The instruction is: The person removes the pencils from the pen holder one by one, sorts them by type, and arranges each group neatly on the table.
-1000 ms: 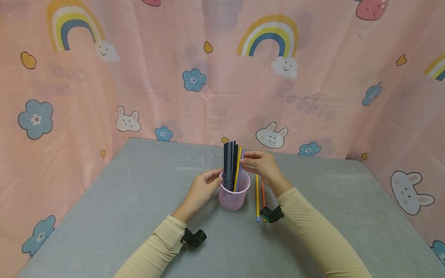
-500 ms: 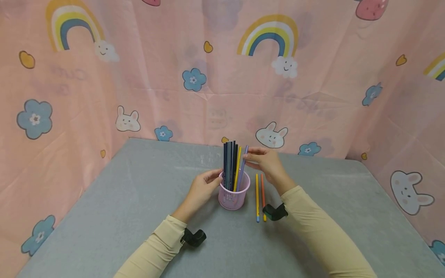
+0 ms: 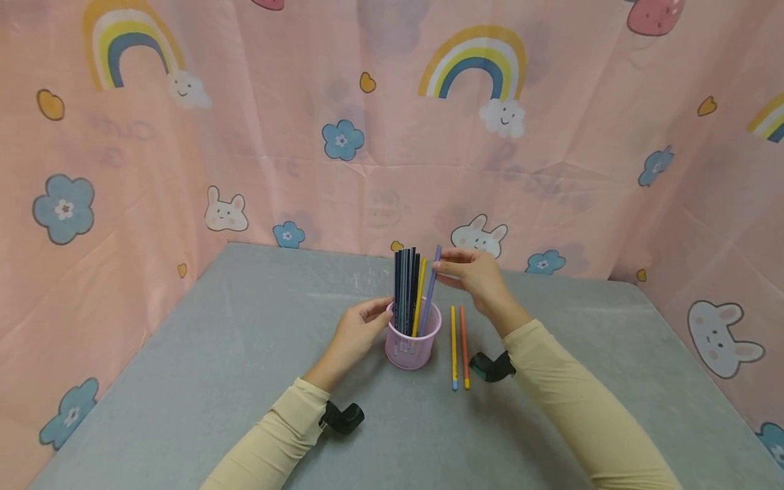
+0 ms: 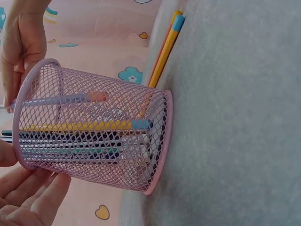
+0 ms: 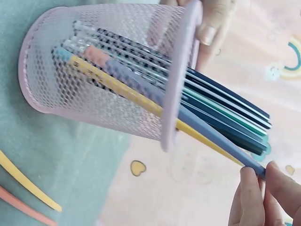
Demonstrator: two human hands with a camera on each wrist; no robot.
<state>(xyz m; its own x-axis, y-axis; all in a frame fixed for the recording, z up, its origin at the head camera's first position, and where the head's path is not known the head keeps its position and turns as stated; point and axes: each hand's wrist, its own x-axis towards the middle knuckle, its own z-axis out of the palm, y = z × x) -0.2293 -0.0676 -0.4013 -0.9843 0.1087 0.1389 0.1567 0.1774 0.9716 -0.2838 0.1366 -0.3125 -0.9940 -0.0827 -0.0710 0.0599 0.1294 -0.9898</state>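
The left hand holds the rim of a pink mesh cup, with its thumb and fingers bent around the edge. The cup stands upright on the gray desk. The left wrist view cuts off part of this hand.

The right hand pinches a purple pencil near the top, between thumb and fingers. The pencil leans, and its lower part is inside the cup. Through the holes you can see its pinkish-orange end, up above the cup's bottom.

A yellow pencil stands next to a bunch of dark pencils in the cup. The dark ones are so close together that I can't count them. The mesh makes their low ends hard to see.

Beside the cup, a yellow pencil with a blue end and an orange pencil lie on the desk. The right wrist view cuts both of them off.

Behind is a pink cloth with pictures on it. The right hand hides part of one bunny, and a strawberry is cut off at the top. Both tan sleeves run out of the head view at the bottom.
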